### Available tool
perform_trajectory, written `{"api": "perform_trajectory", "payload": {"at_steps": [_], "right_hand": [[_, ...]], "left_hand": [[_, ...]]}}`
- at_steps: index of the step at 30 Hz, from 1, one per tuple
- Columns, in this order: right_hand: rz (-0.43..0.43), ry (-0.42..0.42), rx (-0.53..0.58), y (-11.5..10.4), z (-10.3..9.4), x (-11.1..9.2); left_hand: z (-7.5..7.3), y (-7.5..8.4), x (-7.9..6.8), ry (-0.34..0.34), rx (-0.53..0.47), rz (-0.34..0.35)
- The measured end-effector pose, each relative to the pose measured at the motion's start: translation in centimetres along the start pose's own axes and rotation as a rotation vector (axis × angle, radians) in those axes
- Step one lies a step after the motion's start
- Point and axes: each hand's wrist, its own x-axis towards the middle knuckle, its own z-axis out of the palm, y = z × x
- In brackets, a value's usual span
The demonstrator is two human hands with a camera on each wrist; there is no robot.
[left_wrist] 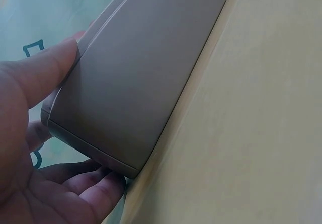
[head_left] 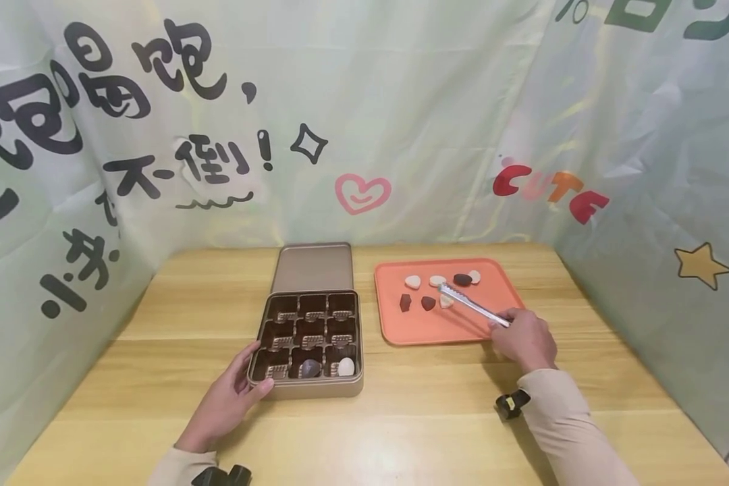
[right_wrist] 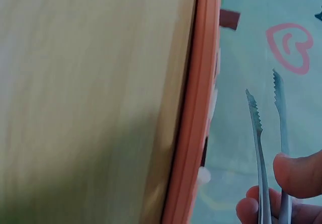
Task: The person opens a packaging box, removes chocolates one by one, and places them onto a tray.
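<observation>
My left hand (head_left: 226, 405) holds the front left corner of a brown tin box (head_left: 334, 389), thumb at the front rim. In the left wrist view, its fingers (left_wrist: 103, 194) curl around the corner of the box. A gold divided insert fills the tin; a dark stone (head_left: 310, 368) sits in the front middle compartment and a white stone (head_left: 345, 366) in the front right one. My right hand (head_left: 525, 337) grips metal tongs (head_left: 476, 308) over an orange tray (head_left: 395, 331). Their serrated tips stand apart in the right wrist view, with nothing between them.
On the tray lie several pale and dark stones, among them a white stone (head_left: 412, 282), a reddish-brown stone (head_left: 405, 302) and a dark oval stone (head_left: 462, 279). The tin's lid (head_left: 314, 266) lies open behind it. Printed fabric (head_left: 425, 135) walls in the wooden table (head_left: 425, 432).
</observation>
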Motion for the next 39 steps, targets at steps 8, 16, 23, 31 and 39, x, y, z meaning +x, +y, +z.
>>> {"api": "perform_trajectory", "payload": {"at_steps": [8, 16, 23, 31, 39], "right_hand": [[-0.093, 0.008, 0.000, -1.9, 1.3, -0.7], [-0.175, 0.036, -0.030, -3.6, 2.4, -1.2], [-0.219, 0.037, -0.034, -5.0, 2.5, -1.8], [-0.273, 0.028, -0.049, -6.6, 2.8, -2.4], [-0.320, 0.020, -0.050, -8.3, 3.0, -3.0]], "left_hand": [[0.0, 0.3, 0.0, 0.007, 0.003, 0.007], [0.1, 0.3, 0.0, 0.004, -0.038, 0.005], [0.1, 0.4, 0.0, 0.008, -0.029, 0.007], [0.1, 0.3, 0.1, -0.001, -0.083, -0.009], [0.1, 0.2, 0.1, -0.003, -0.080, -0.010]]}}
